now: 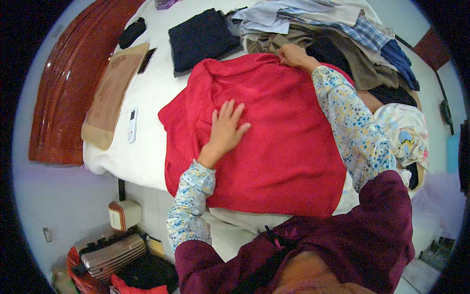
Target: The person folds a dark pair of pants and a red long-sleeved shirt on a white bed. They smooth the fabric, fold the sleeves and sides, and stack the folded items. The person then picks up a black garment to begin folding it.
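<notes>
A red fabric garment (282,147) lies spread on the white-covered bed in front of me, with one side folded over in loose creases. My left hand (224,128) rests palm down on its left part, fingers apart, holding nothing. At the far edge of the cloth, my right hand (298,57) grips the fabric with curled fingers. Just beyond that edge sits a stack of folded black clothes (202,42). A heap of brown, black and checked clothes (352,55) lies close to my right hand.
On the bed's left side are an air-conditioner remote (132,125), a tan woven mat (114,95), a dark phone-like slab (147,60) and a black pouch (132,33). A crumpled printed white cloth (404,132) lies right. Below the bed stand a small box (125,215) and a ribbed suitcase (114,257).
</notes>
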`<state>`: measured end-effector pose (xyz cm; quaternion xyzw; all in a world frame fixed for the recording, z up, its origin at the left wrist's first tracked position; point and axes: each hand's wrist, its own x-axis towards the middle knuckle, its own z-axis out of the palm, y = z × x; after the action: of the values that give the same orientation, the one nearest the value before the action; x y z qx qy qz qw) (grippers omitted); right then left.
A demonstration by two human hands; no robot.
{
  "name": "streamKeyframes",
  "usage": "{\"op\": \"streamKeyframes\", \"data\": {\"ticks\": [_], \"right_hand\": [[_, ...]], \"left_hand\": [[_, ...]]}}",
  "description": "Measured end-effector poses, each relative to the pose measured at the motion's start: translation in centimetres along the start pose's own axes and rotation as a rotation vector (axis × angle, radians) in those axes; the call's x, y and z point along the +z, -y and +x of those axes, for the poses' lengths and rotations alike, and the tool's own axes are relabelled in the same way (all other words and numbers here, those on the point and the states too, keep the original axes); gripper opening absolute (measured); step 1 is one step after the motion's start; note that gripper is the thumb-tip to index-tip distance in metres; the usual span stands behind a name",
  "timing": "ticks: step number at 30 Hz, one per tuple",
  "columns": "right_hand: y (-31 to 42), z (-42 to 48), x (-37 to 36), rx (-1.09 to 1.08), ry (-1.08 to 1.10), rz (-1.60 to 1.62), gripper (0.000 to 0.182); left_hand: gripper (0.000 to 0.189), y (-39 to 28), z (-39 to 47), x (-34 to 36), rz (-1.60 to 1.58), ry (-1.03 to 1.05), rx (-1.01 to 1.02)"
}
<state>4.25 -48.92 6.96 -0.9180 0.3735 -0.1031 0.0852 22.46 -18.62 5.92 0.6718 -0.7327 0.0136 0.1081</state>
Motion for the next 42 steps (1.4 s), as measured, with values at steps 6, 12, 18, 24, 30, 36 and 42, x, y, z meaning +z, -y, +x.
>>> {"op": "streamKeyframes", "data": {"ticks": [6, 12, 18, 24, 30, 36, 42], "right_hand": [[-3.7, 8.0, -3.9, -0.210, -0.541, -0.018, 0.019], [3.3, 10.7, -11.5, -0.253, -1.035, 0.114, 0.015], [6.6, 7.3, -2.0, -0.252, -0.494, 0.051, 0.041], [15.6, -2.9, 5.0, -0.734, -0.320, 0.120, 0.021], [17.0, -6.8, 8.9, -0.565, -0.216, 0.027, 0.046], [14.7, -5.9, 10.0, -0.522, -0.255, 0.047, 0.042], [15.1, -5.2, 10.6, -0.526, -0.267, 0.014, 0.042]], "left_hand": [[0.065, 0.5, -1.3, 1.9, 0.016, -0.048, -0.011], [0.038, 4.5, 0.8, -0.5, -0.331, -0.269, 0.069], [0.044, 13.8, -0.5, -0.9, 0.111, -0.435, -0.230], [0.065, 20.1, 0.3, -1.4, 0.020, -0.243, -0.756], [0.029, 20.4, 0.8, -5.2, 0.029, -0.108, -0.738], [0.031, 23.4, -2.9, -6.7, 0.179, -0.466, -0.954], [0.062, 21.3, -5.8, -3.5, 0.113, -0.479, -0.680]]}}
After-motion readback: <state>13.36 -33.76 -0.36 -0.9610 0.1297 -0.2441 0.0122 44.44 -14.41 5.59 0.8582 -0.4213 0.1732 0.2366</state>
